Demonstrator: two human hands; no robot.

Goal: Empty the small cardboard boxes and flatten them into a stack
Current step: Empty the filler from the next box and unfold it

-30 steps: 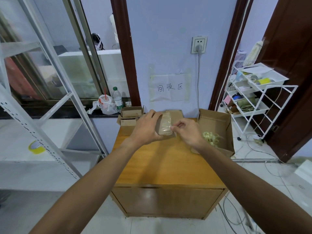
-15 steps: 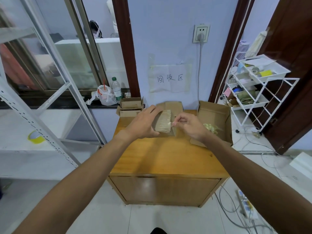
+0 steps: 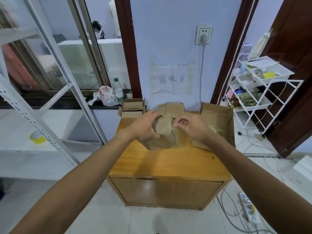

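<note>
With the tape [image 3: 176,132] now peeled off the box [image 3: 164,127] top and pinched in the right hand [image 3: 191,128], the left hand [image 3: 143,128] gripping the box, its flaps can likely open.

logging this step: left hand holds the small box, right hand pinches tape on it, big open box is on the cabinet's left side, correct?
One slip: the big open box sits on the right side of the cabinet, as the head view shows. The left hand does hold the small box, and the right hand pinches tape on it.
</note>
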